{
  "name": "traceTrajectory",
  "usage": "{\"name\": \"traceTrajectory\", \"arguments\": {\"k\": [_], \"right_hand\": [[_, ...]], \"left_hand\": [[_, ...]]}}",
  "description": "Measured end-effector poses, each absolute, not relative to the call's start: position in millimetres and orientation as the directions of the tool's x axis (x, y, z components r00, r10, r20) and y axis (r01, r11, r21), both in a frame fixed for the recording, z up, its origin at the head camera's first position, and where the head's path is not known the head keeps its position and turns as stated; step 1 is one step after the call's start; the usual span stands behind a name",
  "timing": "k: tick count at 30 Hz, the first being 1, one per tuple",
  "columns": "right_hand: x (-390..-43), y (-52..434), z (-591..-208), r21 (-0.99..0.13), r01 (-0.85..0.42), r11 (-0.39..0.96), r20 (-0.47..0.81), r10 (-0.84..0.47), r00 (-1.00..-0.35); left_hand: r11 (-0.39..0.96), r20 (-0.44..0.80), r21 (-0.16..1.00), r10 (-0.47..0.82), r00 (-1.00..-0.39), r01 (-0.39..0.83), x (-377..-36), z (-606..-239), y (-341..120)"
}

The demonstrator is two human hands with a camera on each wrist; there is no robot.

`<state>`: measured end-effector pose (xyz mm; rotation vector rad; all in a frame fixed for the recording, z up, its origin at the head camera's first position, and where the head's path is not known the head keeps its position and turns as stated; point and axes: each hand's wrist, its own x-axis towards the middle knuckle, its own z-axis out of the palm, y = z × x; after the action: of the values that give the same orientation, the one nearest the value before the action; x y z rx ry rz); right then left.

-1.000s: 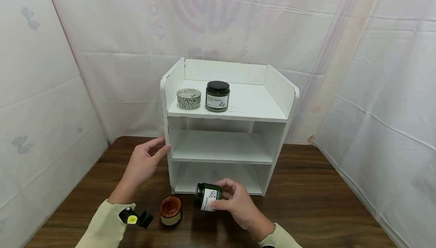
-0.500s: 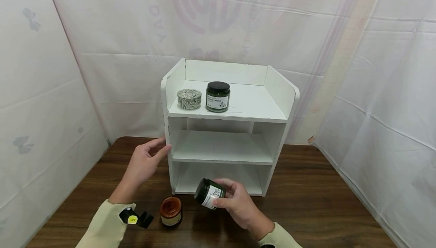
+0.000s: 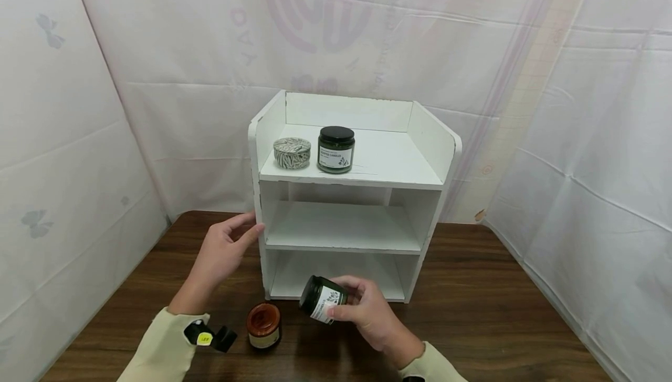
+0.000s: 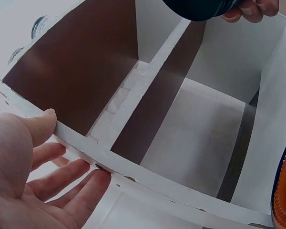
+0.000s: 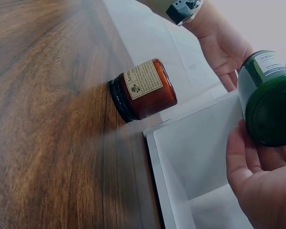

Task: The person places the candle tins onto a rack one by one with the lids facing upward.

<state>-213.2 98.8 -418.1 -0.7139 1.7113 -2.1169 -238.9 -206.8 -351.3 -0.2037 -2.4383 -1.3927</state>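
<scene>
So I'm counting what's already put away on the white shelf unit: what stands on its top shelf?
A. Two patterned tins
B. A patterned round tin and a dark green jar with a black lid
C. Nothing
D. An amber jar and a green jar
B: on the top shelf the patterned tin sits left of the black-lidded green jar.

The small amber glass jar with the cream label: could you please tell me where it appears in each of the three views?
Head view: the small amber glass jar stands on the dark wooden table, bottom centre-left, in front of the white shelf unit.
Left wrist view: only an orange sliver at the right edge.
Right wrist view: centre, looking tipped sideways.
Shared landmark: the dark green glass jar held in the right hand.
</scene>
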Motion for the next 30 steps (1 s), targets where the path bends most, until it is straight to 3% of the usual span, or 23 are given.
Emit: {"name": "traceTrajectory", "arguments": {"k": [8,30], "right_hand": [[-213.9,100.0,-417.2,-0.978,-0.108,-0.180,0.186,-0.510,-0.840],[-216.0,96.0,-417.3,-0.929,-0.146,-0.341,0.310,-0.499,-0.809]], "left_hand": [[0.509,0.346,0.814,-0.038,-0.937,0.280,-238.1,-351.0,-206.4],[0.517,0.343,0.811,-0.040,-0.939,0.274,-237.7,-349.8,-206.6]]}}
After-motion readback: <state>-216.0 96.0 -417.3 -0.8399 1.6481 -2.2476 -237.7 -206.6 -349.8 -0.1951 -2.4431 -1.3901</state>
